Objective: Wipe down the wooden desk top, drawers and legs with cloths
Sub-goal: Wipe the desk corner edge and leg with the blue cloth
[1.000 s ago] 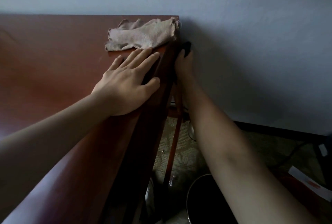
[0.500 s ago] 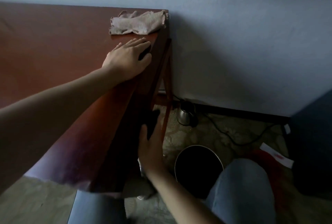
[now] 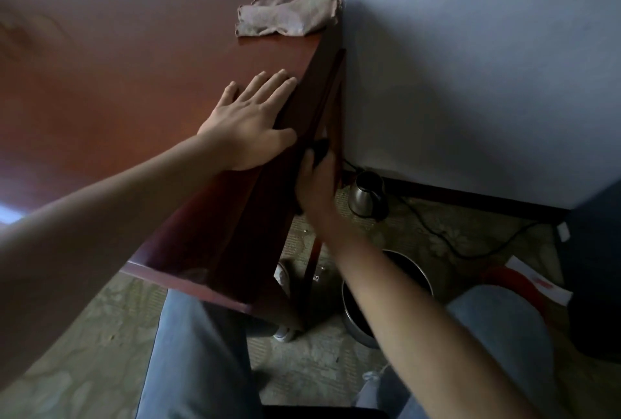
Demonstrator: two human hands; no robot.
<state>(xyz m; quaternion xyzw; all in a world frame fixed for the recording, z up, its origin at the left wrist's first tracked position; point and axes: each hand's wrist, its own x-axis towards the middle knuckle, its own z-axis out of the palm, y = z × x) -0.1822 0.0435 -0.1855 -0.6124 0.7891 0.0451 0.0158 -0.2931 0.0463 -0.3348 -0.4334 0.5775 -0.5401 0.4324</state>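
Currently, the right hand (image 3: 314,180) has its fingers (image 3: 307,158) curled round a dark cloth (image 3: 321,149), pressed against the desk's side rail beside the far leg (image 3: 339,109). The left hand (image 3: 250,119) lies flat on the tabletop (image 3: 117,82), fingers straight and slightly spread, near the edge just above the right hand. Beyond the left fingertips, at the far corner against the wall, a crumpled beige cloth (image 3: 289,17) rests unused. Judging by this, work has reached the side and legs; whether the top and drawers are finished cannot be told. Past the right hand, on the floor, stand a metal kettle (image 3: 366,195) and a dark round bin (image 3: 386,297).
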